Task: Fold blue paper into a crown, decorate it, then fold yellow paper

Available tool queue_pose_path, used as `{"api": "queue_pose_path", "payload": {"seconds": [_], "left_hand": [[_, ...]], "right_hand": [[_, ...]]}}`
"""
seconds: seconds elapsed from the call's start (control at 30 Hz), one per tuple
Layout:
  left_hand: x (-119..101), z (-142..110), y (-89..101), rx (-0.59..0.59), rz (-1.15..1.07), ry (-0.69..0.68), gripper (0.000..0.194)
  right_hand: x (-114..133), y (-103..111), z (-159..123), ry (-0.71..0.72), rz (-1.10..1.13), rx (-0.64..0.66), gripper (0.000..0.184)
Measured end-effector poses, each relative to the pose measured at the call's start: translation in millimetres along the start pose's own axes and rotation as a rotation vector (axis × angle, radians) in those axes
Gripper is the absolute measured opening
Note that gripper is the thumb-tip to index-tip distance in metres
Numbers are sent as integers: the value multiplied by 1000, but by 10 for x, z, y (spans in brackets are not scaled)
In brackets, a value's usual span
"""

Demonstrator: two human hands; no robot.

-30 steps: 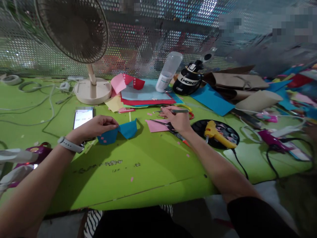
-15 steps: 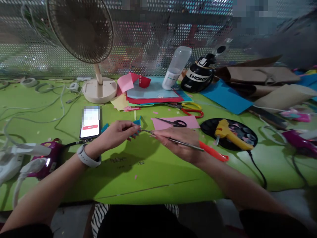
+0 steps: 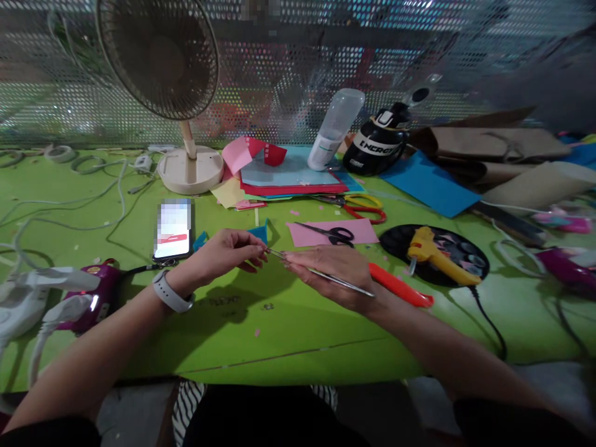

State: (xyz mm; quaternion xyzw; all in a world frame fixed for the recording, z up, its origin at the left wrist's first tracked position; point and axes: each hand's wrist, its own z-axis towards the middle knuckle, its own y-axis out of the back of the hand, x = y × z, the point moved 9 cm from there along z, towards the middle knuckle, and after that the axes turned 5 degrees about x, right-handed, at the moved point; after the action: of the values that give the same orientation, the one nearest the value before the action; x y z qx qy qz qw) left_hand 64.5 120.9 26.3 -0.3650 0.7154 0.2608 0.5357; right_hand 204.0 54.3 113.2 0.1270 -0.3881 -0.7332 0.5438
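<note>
My right hand (image 3: pixel 338 273) is closed on thin metal tweezers (image 3: pixel 321 275), their tips pointing left toward my left fingertips. My left hand (image 3: pixel 223 251), with a white watch on its wrist, pinches its fingers together at the tweezer tips; whatever sits between them is too small to make out. Just behind my left hand a folded blue paper piece (image 3: pixel 258 232) lies on the green table (image 3: pixel 288 329). A pink paper sheet (image 3: pixel 358 231) with black scissors (image 3: pixel 333 232) on it lies beyond my right hand.
A phone (image 3: pixel 173 228) lies left of my hands. A desk fan (image 3: pixel 174 81), stacked coloured paper (image 3: pixel 288 177), a white bottle (image 3: pixel 335 127), red-yellow scissors (image 3: pixel 361 208), an orange cutter (image 3: pixel 400 293), a yellow glue gun (image 3: pixel 437 254) on a black plate, a purple glue gun (image 3: pixel 100 295) and cables surround the work spot.
My right hand picked up the tweezers from the back of the table and brought them to the front. My left hand left the blue paper and met the tweezer tips.
</note>
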Motion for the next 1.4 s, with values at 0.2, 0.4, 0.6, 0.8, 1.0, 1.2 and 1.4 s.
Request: {"api": "queue_pose_path", "payload": {"seconds": [0.2,0.4,0.6,0.8,1.0,1.2,1.4], "left_hand": [[16,5,21,-10,-48,9,17],[-13,7,29,-18,-72,-20,13],[-33,5,38,-20,-155,-58,13],[-47,3,32,1,-208,-72,19],[-51,-5,17,23,-223,-78,18],[-58,-3,-10,56,-223,-82,15],[-48,-13,-28,72,-240,-69,15]], "right_hand": [[-115,55,21,-149,44,-11,17],[-494,80,-116,-441,318,-165,10],[-686,-4,-198,-584,514,-201,9],[-666,4,-172,-546,516,-203,7],[-669,-33,-196,-515,532,-192,8],[-681,-67,-241,-523,562,-185,8],[-669,-90,-251,-525,586,-175,9]]}}
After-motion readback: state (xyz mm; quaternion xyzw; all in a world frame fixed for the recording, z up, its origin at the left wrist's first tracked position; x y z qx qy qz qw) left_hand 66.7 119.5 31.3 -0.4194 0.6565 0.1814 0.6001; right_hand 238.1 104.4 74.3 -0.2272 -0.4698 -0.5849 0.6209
